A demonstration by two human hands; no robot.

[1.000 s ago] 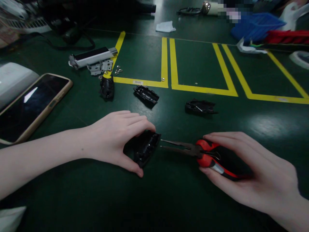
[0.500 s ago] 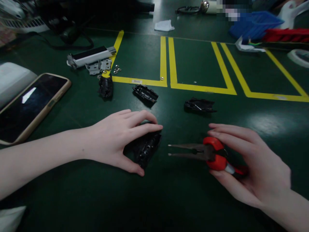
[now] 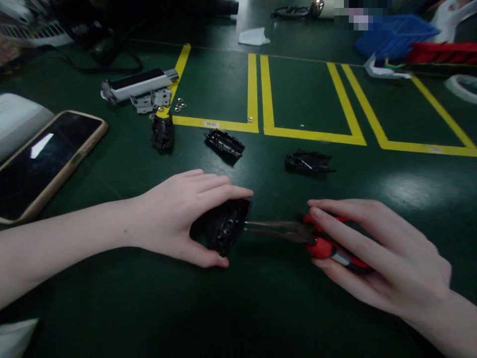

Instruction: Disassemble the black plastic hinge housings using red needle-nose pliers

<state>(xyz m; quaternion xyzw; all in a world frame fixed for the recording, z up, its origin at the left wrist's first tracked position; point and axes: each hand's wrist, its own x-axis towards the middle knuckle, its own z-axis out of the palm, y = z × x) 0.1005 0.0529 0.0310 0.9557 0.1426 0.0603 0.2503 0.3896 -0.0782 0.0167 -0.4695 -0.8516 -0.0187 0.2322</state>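
Centrally, the left hand (image 3: pixel 188 214) grips a black part (image 3: pixel 229 226) on the green table (image 3: pixel 261 303), its thumb and fingers set along opposite edges. The right hand (image 3: pixel 395 258) grasps red-handled pliers (image 3: pixel 306 233), whose slim tips lie at the part's right edge; whether they touch cannot be told. Beyond, three similar black pieces (image 3: pixel 225 143) lie near yellow tape (image 3: pixel 316 136).

1. You are at a workshop bench, apparently for assembly: a broad green table (image 3: pixel 238 308).
2. Yellow tape (image 3: pixel 313 135) marks out bays on the table's far half, one strip bearing a small label (image 3: pixel 211 124).
3. Your right hand (image 3: pixel 387 253) grips pliers (image 3: pixel 303 231); your left hand (image 3: pixel 190 206) holds a black part (image 3: pixel 229 226).
4. Metal brackets (image 3: pixel 162 98) lie toward the far left corner.
5. A blue container (image 3: pixel 397 37) sits toward the far right corner.
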